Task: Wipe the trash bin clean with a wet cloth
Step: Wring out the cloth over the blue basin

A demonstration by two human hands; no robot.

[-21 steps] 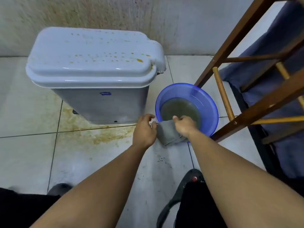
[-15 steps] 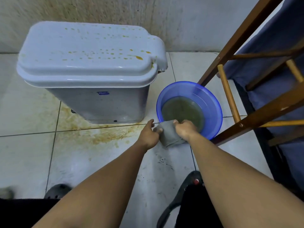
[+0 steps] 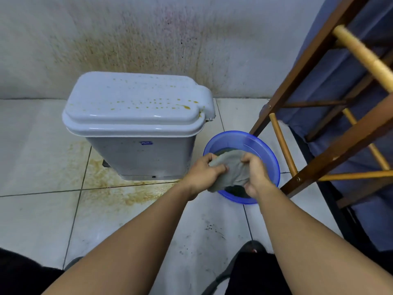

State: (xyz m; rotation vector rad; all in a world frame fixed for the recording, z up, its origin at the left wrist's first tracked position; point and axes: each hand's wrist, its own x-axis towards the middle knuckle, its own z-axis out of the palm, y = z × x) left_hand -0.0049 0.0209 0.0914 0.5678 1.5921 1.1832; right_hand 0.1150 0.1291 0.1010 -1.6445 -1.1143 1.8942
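Both hands grip the grey cloth [image 3: 231, 169], left hand [image 3: 202, 173] and right hand [image 3: 255, 175] each pinching an end above the blue basin [image 3: 268, 150]. I judge this the wringing step. Next the cloth should go to the spattered trash bin [image 3: 138, 111] just left.

Quick count of what I've got here: one pale blue-grey plastic trash bin [image 3: 138, 116] with a lid, one round see-through blue plastic basin [image 3: 265, 150], one grey cloth [image 3: 231, 169], and one brown wooden rack [image 3: 340, 145] draped in blue fabric. Plus two hands obviously, left hand [image 3: 202, 175] and right hand [image 3: 255, 173].
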